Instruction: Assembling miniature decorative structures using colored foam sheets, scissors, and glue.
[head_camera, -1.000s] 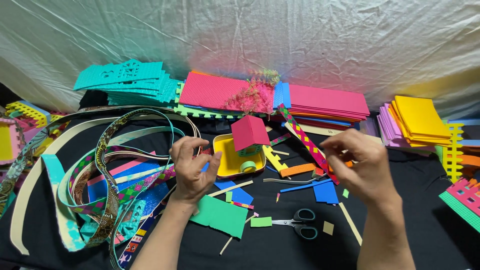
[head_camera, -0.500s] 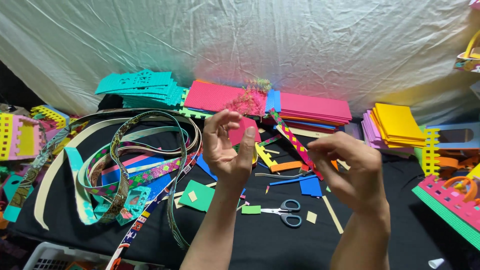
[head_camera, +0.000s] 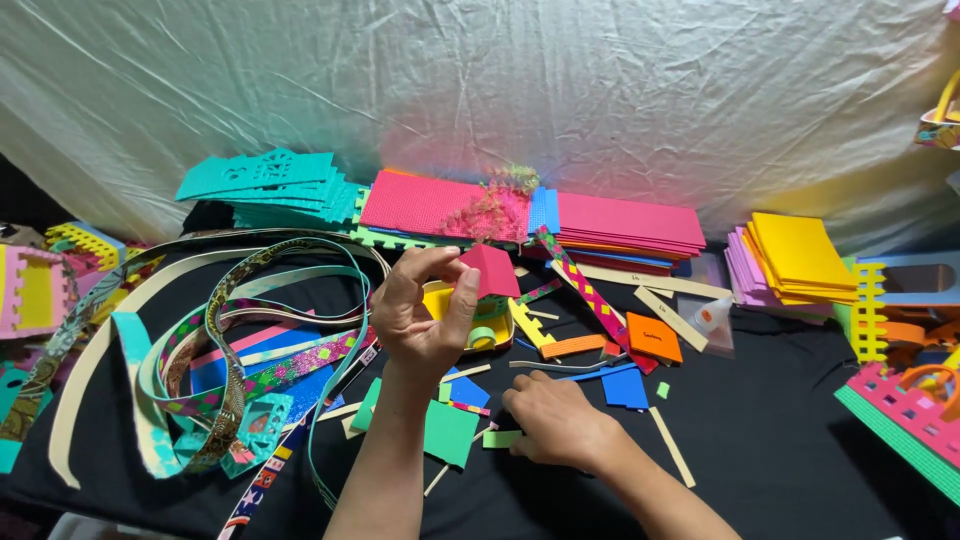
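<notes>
Half a second ago both hands were raised together above the desk; now the right hand (head_camera: 560, 425) has dropped to the black desk (head_camera: 780, 440), palm down, and lies just where the scissors lay before, so the scissors are hidden or gone from view. The left hand (head_camera: 425, 310) stays up, and has shifted slightly left of the small pink foam piece (head_camera: 492, 270).

The left hand's fingers (head_camera: 440, 262) are curled close together, thumb and fingertips nearly meeting near the pink foam piece's left edge; whether they actually pinch it or merely sit in front of it I cannot tell. That piece, shaped like a little roof, sits above the yellow foam tray (head_camera: 450, 305), which holds a roll of green tape (head_camera: 482, 337).

The right hand's fingers (head_camera: 518, 400) are bent down and bunched, their tips touching the desk beside a small light-green foam scrap (head_camera: 500, 438). What lies under the palm is hidden. A larger green foam sheet (head_camera: 445, 432) lies just left of it, a blue foam piece (head_camera: 625, 388) just to its right, and an orange foam piece (head_camera: 655, 338) farther back.
</notes>
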